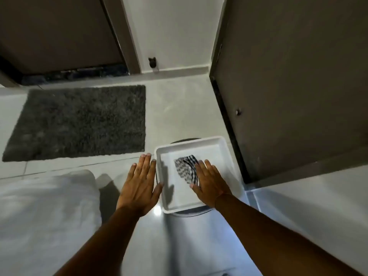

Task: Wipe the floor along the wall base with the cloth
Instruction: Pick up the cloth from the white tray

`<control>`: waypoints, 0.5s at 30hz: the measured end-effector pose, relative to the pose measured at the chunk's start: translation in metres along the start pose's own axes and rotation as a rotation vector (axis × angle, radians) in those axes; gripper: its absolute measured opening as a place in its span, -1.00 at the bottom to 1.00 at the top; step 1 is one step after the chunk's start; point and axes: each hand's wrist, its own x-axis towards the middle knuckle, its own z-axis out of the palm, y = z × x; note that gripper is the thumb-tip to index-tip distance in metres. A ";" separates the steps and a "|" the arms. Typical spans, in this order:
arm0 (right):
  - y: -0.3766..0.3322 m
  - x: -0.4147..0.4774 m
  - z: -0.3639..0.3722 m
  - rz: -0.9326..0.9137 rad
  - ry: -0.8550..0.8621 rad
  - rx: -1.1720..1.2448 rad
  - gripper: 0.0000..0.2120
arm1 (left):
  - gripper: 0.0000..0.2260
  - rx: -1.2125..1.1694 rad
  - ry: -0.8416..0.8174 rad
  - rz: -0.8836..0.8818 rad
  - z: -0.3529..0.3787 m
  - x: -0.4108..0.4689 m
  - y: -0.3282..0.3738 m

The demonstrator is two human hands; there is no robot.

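The crumpled black-and-white checked cloth (186, 170) lies in the white square plastic tray (229, 156), long way running toward the far wall. The right hand (211, 183) is nearest, flat and open on it, holding nothing. The left hand (140, 188) is open beside the tray

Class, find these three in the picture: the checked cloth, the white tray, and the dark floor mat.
checked cloth (185, 169): head view, on its striped middle, left of the fingers.
white tray (189, 144): head view, on the far rim.
dark floor mat (79, 122): head view, on the shaggy centre.
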 end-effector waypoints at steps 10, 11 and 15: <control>0.020 0.049 0.076 -0.038 0.155 0.079 -0.37 | -0.23 -0.039 0.048 0.003 0.069 0.033 -0.008; 0.020 0.050 0.076 -0.033 0.176 0.079 -0.41 | -0.23 -0.048 0.038 0.005 0.069 0.033 -0.007; 0.017 0.054 0.066 -0.038 0.278 0.045 -0.44 | -0.23 -0.055 0.047 0.009 0.064 0.028 -0.005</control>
